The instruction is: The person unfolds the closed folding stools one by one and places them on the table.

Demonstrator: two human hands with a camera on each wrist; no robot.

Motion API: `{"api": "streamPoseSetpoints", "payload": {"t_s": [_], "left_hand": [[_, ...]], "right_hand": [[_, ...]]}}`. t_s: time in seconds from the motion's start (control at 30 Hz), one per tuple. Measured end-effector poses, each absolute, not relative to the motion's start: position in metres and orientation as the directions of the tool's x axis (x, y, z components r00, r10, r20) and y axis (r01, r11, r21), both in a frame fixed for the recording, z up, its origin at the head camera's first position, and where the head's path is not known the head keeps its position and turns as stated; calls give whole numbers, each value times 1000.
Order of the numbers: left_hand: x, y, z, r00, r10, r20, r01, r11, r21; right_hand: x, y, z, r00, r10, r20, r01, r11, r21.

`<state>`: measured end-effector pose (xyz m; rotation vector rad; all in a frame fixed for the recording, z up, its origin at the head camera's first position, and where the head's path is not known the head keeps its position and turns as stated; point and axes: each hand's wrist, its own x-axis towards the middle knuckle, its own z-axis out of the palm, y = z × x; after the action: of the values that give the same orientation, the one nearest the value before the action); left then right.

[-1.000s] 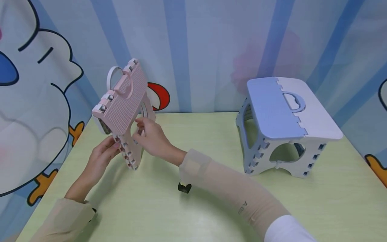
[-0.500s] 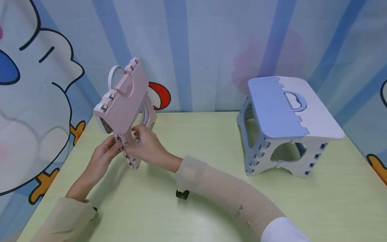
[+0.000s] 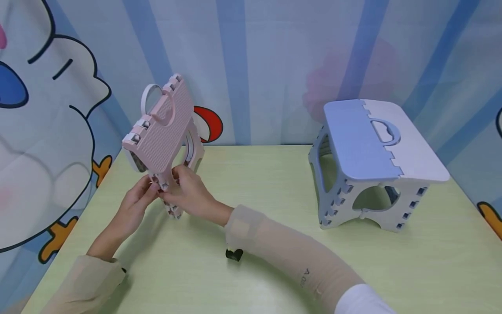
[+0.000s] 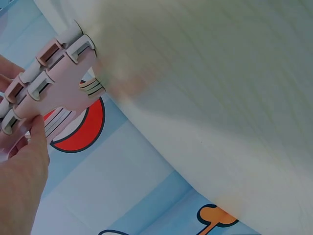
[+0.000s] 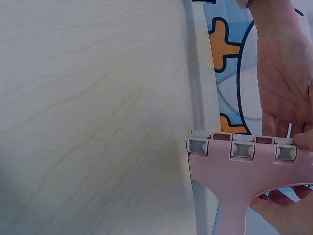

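A pink and white folding stool (image 3: 168, 126) stands partly folded at the table's left, its seat halves peaked and two loop handles on top. My left hand (image 3: 131, 209) holds the left side of its near legs, thumb by the hinge knuckles. From the right, my right hand (image 3: 192, 192) grips the same leg section, fingers curled into the leg opening and thumb near the left hand's. In the left wrist view, the left hand (image 4: 24, 176) holds the leg at its opening. The right wrist view has right-hand fingers (image 5: 281, 213) round the opening's edge; other fingers are hidden.
A blue and white folding stool (image 3: 364, 144) stands unfolded on the right, a handle in its flat top. Both stools are on a pale green table (image 3: 255, 174). A striped blue cartoon backdrop (image 3: 266, 74) hangs just behind the table.
My right hand has moved down and left along the pink stool's leg until its thumb is close to the left hand. The left hand and both stools stay about where they were.
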<state>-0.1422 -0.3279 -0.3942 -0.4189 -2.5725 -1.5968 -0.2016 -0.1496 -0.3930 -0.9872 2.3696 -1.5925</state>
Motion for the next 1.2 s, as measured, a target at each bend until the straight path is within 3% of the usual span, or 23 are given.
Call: {"api": "streamPoseSetpoints", "payload": {"t_s": [0.73,1.2], "left_hand": [[-143,-324,-395,-954,199,223,298,596,746],[-146,-328,-398,-955,207,212,296,608,737]], "right_hand": [[-203,-144,-397,-734,-631,252,-499,249,-830],[-202,-134,-395,-739,-625,253,-529,306,-792]]}}
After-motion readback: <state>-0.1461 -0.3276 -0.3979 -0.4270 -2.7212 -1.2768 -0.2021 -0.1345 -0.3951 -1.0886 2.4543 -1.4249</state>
